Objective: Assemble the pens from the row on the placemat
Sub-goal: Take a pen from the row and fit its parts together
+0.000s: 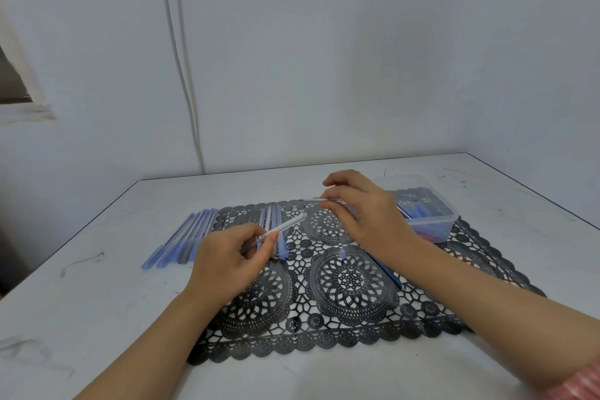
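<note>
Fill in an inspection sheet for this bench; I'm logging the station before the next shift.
Surface: scuffed white table, black lace placemat on it.
Job's things: row of pen parts on the placemat; blue pens beside its left edge; clear box of parts at right.
Clutter: loose blue cap on the placemat.
Grippers: left hand holds a clear barrel; right hand pinches a thin refill.
Cables: white cable down the wall.
Surroundings: the wall is pale; an opening at far left.
</note>
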A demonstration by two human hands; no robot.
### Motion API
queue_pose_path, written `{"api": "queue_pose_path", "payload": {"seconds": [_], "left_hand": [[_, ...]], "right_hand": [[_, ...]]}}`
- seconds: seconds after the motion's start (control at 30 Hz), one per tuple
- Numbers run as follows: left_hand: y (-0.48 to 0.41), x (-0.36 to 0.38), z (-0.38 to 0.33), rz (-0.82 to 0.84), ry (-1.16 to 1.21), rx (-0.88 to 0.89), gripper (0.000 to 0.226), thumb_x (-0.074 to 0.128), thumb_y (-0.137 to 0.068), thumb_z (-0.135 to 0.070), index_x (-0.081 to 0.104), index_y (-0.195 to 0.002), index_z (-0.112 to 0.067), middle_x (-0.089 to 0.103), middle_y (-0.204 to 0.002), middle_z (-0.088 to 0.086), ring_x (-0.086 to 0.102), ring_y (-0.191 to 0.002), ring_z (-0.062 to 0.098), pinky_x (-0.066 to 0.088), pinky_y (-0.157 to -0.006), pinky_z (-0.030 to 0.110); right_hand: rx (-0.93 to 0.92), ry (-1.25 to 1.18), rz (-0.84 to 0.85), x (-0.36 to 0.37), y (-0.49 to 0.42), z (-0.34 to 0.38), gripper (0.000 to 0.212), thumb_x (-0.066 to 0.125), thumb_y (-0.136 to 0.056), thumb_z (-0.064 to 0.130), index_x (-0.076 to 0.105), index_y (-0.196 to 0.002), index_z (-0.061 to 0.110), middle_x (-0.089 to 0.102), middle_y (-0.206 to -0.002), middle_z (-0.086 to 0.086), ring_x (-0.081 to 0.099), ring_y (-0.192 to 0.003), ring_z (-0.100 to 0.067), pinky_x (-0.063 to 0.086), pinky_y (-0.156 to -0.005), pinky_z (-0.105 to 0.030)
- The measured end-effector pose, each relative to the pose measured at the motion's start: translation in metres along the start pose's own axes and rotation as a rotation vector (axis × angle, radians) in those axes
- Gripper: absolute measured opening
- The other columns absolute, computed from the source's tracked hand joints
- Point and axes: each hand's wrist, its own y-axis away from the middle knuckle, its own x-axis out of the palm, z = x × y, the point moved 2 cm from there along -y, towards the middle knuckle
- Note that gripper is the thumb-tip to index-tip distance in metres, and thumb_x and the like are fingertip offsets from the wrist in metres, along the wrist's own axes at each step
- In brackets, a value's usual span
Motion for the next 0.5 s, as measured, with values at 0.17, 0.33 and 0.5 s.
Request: {"api": "queue_pose_path", "payload": {"seconds": [0.17, 0.33, 0.5], "left_hand": [[-0.001, -0.0014, -0.0023, -0.018, -0.003, 0.027, 0.017, 0.055, -0.086, -0.041, 0.06, -0.071, -0.034, 0.048, -0.053, -0.015, 0.038, -0.041, 0.004, 0.025, -0.044, 0.008], [-0.0006, -0.0018, 0.0029, -0.026, -0.018, 0.017, 0.017, 0.056, -0.085, -0.042, 0.062, -0.072, -0.034, 0.043, -0.047, -0.012, 0.038, -0.041, 0.005, 0.026, -0.045, 0.01], [-0.0008, -0.0032, 0.0049, -0.031, -0.028, 0.005, 0.02, 0.055, -0.085, -0.043, 0.063, -0.071, -0.032, 0.044, -0.048, -0.012, 0.04, -0.042, 0.006, 0.025, -0.045, 0.009]], "right_hand": [[-0.119, 0.105, 0.121, 0.0042, 0.0054, -0.0005, 0.051, 0.048, -0.076, -0.013, 0.053, -0.123, 0.007, 0.06, -0.105, -0.012, 0.057, -0.091, -0.02, 0.047, -0.08, -0.025], [-0.167, 0.32, 0.189, 0.0038, 0.0072, -0.0028, 0.07, 0.028, -0.073, -0.006, 0.039, -0.136, 0.022, 0.06, -0.098, -0.006, 0.05, -0.082, -0.019, 0.042, -0.069, -0.031], [-0.183, 0.494, 0.203, 0.0027, 0.0095, -0.0083, 0.075, 0.023, -0.073, -0.008, 0.036, -0.137, 0.029, 0.063, -0.093, -0.008, 0.057, -0.075, -0.024, 0.04, -0.06, -0.032]]}}
